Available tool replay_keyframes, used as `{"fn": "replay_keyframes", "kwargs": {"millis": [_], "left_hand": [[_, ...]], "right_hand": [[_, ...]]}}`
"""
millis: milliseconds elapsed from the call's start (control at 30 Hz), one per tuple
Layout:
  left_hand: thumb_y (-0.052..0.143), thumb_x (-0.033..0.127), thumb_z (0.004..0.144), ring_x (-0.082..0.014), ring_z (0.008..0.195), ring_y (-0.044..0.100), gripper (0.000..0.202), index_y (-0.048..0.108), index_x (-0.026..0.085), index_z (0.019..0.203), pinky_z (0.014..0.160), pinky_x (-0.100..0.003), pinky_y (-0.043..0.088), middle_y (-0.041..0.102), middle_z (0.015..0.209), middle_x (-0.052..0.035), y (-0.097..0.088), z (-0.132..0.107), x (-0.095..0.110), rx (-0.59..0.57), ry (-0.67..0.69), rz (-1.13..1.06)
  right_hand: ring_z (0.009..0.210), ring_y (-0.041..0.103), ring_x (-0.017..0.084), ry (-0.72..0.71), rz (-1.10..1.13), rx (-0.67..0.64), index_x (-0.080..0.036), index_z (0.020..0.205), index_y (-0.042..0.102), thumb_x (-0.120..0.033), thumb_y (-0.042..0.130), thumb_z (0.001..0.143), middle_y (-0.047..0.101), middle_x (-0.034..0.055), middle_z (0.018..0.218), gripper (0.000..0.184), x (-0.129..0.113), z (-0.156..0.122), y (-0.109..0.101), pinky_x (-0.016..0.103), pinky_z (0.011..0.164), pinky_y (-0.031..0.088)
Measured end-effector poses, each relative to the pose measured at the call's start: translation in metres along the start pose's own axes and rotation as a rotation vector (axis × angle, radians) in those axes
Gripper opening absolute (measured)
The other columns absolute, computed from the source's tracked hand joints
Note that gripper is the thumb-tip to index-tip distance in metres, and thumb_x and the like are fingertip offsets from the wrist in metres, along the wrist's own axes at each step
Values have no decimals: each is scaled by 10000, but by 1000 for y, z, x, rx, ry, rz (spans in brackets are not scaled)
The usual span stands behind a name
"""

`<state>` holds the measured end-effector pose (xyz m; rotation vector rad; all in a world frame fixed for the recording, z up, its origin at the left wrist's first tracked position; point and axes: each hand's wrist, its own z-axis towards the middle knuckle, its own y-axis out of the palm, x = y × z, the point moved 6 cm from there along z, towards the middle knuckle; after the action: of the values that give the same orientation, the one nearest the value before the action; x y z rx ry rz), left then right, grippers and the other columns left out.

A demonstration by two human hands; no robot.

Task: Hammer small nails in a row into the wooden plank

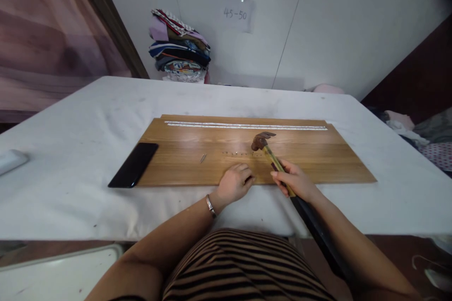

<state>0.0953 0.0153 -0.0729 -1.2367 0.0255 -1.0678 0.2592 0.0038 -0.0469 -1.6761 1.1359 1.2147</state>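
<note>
My right hand (291, 179) is wrapped around the yellow handle of a claw hammer (271, 157), whose lower grip is black. Its rusty brown head hangs over a wood-grain board (318, 160), close to a row of small nails (236, 153) in the surface. I cannot tell whether the head touches a nail. Near the board's front edge rests my left hand (236, 181), its fingers curled in with nothing showing in them; the palm side is hidden. Left of it, a few loose nails (203, 158) lie on the board.
A black phone (134, 164) lies over the board's left end. Two white measuring strips (243, 126) run along the far side. A white cloth (70, 150) covers the table. Folded clothes (180, 47) are stacked behind it by the wall. A white object (12, 161) lies far left.
</note>
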Motion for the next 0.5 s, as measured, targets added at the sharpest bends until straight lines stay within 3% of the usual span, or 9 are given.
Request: {"fn": "replay_keyframes", "kwargs": {"millis": [267,367,500], "left_hand": [[569,223,883,-158,795,589,118,649,181,809,745,-292,472,646,815,-37,-3,1,-1,-16,-71,-88],[563,296,896,-152,788,604,159,664,179,857,753,-294,488,667,835,-30,-5,4,1,-14,-199,-318],[499,491,917,-160,792,638,368,640,160,994,733,-306,525,695,922,-57,2,13,8,-15,-461,-774]], "right_hand": [[323,400,49,49,-24,33,-211,855,466,-365,614,790,503,-103,548,223,6,-1,2,179,327,337],[328,406,53,27,-10,31,-213,863,471,-365,620,797,506,-103,553,223,4,-2,0,183,328,355],[329,416,54,6,-2,39,-201,921,512,-363,623,799,502,-101,554,231,0,-3,1,179,324,353]]}}
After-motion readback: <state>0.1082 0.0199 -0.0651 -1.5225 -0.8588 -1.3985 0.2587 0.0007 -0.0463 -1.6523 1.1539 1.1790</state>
